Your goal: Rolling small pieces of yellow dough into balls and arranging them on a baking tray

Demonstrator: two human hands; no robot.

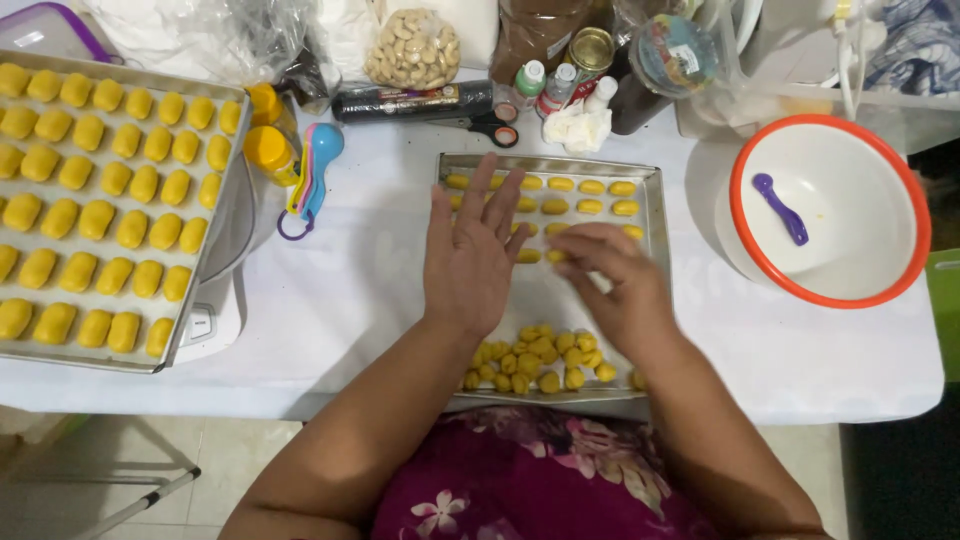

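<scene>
A small metal baking tray lies in front of me on the white table. Rows of yellow dough pieces line its far part, and a loose heap of yellow dough pieces sits at its near edge. My left hand hovers flat over the tray's left side, fingers spread, holding nothing. My right hand rests over the tray's middle, its fingertips pinched on one yellow dough piece at the end of a row.
A large tray filled with rows of yellow pieces stands at the left. A white bowl with an orange rim holds a purple spoon at the right. Bottles, scissors, measuring spoons and a bag of nuts crowd the back.
</scene>
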